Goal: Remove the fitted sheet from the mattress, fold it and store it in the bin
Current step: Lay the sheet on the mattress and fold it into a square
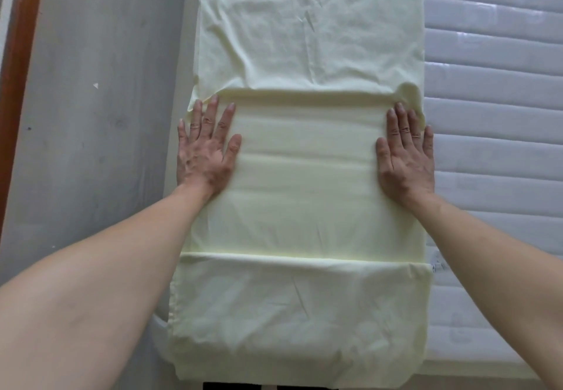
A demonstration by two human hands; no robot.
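A pale yellow fitted sheet (307, 39) lies as a long folded strip along the left side of a white quilted mattress (493, 133). A folded-over panel (307, 182) crosses its middle, with a fold edge at the far side and another nearer me. My left hand (207, 149) lies flat with fingers spread on the panel's left edge. My right hand (405, 158) lies flat on the panel's right edge, beside a small raised bump of cloth. Both palms press down on the fabric. No bin is in view.
A grey floor (97, 115) runs along the left of the mattress, with a brown wooden frame (18, 54) at the far left edge. Bare mattress (493, 237) shows to the right of the sheet. The mattress's near edge sits at the bottom.
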